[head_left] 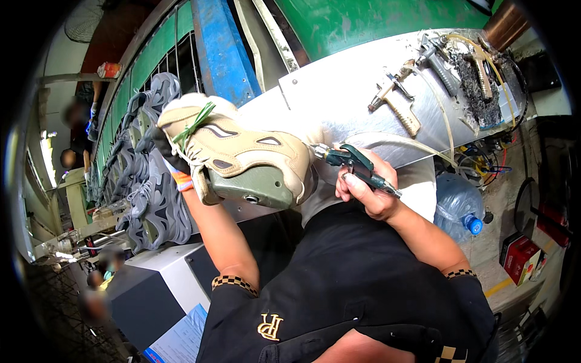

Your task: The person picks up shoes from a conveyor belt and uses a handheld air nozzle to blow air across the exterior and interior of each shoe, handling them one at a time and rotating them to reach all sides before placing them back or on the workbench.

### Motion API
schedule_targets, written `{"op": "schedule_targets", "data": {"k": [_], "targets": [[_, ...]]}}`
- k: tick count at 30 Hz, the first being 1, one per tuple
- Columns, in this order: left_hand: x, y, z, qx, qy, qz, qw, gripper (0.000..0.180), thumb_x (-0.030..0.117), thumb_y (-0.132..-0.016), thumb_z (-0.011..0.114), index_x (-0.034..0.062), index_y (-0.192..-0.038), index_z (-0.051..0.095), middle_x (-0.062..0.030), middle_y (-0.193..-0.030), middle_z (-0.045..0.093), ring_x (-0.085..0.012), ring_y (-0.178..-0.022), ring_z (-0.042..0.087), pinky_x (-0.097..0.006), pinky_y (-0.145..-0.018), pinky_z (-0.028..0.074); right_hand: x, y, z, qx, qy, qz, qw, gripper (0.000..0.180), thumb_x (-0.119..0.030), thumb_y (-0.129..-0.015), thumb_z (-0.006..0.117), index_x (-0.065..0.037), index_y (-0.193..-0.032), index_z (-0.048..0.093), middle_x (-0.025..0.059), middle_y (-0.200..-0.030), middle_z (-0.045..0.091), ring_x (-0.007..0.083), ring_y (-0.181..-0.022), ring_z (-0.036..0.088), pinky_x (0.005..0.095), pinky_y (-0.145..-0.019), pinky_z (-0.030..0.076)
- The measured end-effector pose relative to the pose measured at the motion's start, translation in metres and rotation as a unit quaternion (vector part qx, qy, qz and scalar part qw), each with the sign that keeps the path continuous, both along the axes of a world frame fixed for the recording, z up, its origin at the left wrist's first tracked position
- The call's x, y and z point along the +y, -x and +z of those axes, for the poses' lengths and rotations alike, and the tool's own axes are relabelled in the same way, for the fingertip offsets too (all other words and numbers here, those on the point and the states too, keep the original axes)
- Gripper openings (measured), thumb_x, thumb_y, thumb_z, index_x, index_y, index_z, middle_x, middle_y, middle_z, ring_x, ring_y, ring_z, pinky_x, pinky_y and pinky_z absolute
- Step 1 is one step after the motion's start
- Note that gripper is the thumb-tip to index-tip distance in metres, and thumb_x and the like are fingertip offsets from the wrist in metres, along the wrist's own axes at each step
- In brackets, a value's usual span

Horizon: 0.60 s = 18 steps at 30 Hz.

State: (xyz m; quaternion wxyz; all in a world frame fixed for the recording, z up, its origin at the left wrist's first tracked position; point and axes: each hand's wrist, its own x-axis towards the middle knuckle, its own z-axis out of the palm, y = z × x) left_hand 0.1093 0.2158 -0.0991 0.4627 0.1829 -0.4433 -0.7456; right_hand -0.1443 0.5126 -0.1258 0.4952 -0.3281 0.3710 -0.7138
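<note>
Up in front of me, a beige shoe upper (242,142) lies on its side, stretched over a dark green shoe last (254,184). Green strips (195,125) are tied at its laces. My left hand (175,162), in a dark glove with an orange and purple cuff, is closed round the shoe's left end; most of its fingers are hidden behind it. My right hand (372,184) is bare and wrapped round a small dark green spray gun (351,160). The gun's nozzle points left, close to the shoe's right end; whether they touch I cannot tell.
Grey shoes (151,199) are piled on the conveyor at left. On the metal table (339,109) lie two other spray guns (396,100) with hoses. A blue water jug (457,206) stands below at right, near a red box (517,260). Other people are at far left.
</note>
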Motion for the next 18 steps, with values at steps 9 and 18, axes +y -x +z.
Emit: {"op": "schedule_targets", "data": {"k": [9,18], "targets": [[0.087,-0.077,-0.014,-0.231,0.016,0.132,0.964,0.052,0.041,-0.096,0.047,0.0069,-0.135,0.046,-0.0104,-0.133,0.053,-0.0249,-0.119,0.052,-0.041,-0.104,0.042,-0.029,-0.016,-0.006,0.005,-0.038,0.0,0.999,0.035,-0.006,-0.09,0.057,0.004,-0.123,0.051,0.0032,-0.077,0.06,0.0062,-0.063,0.055,0.0232,-0.059,0.046],[0.218,-0.066,0.022,-0.311,-0.238,0.196,0.899,0.06,0.047,-0.097,0.047,0.0071,-0.141,0.039,-0.0107,-0.135,0.052,-0.028,-0.119,0.055,-0.042,-0.093,0.052,-0.039,-0.024,-0.003,0.097,-0.048,-0.001,0.994,0.041,-0.01,-0.088,0.06,0.002,-0.126,0.05,0.0098,-0.088,0.063,0.0118,-0.073,0.058,0.0268,-0.068,0.047]]}}
